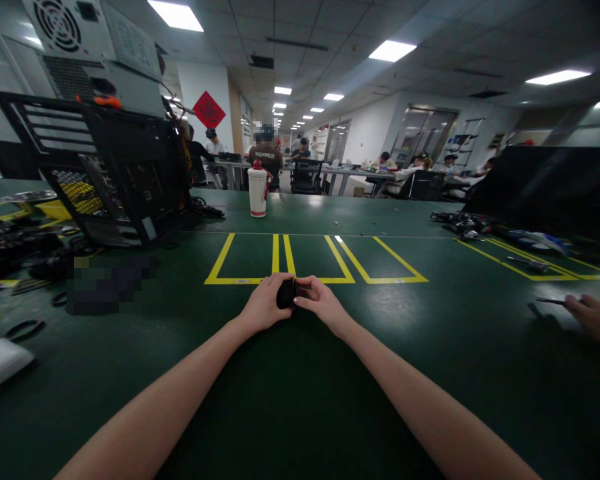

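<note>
Both my arms reach forward over a dark green table. My left hand and my right hand meet at the middle, fingers closed round a small black object held between them just above the table. I cannot make out what the object is. It sits right at the near edge of yellow taped boxes marked on the table.
An open black computer case with a grey power supply on top stands at the left, cables and parts beside it. A white bottle stands further back. Another person's hand with a thin tool rests at the right. People sit at far tables.
</note>
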A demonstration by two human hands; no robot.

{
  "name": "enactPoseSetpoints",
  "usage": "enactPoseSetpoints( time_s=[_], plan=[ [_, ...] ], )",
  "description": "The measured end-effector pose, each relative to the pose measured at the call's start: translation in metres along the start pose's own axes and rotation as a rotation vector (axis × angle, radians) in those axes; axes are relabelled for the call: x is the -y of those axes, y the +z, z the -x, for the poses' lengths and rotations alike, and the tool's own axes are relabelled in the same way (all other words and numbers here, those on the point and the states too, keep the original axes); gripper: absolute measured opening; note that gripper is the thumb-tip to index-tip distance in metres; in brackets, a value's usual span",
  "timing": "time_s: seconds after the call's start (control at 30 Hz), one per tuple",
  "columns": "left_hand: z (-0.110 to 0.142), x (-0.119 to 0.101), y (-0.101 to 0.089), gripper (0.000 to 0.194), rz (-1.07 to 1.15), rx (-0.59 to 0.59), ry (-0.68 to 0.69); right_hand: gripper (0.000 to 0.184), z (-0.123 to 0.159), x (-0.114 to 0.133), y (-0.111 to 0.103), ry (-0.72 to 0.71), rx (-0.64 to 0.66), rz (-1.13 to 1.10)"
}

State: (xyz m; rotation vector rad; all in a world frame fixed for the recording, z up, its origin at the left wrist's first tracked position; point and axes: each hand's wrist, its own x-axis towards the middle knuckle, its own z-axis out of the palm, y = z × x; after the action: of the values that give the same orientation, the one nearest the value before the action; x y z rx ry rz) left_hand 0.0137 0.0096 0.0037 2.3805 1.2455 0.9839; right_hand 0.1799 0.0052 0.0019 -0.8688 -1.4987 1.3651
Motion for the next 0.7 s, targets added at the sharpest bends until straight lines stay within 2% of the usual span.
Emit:
enactPoseSetpoints(
  time_s=[0.2,0.33,0.43,0.57,0.7],
  plan=[
    [0.0005,-0.0024,-0.0008,0.058,-0.002,0.002,-0.013,0.023,0.0003,-0.0011,0.0015,-0.042,-0.050,0.041],
    [0.0003,-0.0015,-0.0002,0.058,-0.015,-0.001,-0.012,0.030,-0.0024,-0.0029,-0.0004,-0.012,-0.068,0.062],
    [0.0001,-0.0010,-0.0005,0.058,-0.016,0.000,0.006,0.032,-0.0033,-0.0041,-0.0023,0.013,-0.029,0.026],
    [-0.0003,-0.0015,-0.0007,0.058,-0.013,0.003,0.011,0.034,-0.0021,-0.0035,-0.0023,-0.021,0.015,-0.031],
    [-0.0004,-0.0017,0.0003,0.058,-0.018,-0.004,-0.003,0.026,-0.0016,-0.0027,-0.0016,-0.038,-0.020,-0.005]
  ],
)
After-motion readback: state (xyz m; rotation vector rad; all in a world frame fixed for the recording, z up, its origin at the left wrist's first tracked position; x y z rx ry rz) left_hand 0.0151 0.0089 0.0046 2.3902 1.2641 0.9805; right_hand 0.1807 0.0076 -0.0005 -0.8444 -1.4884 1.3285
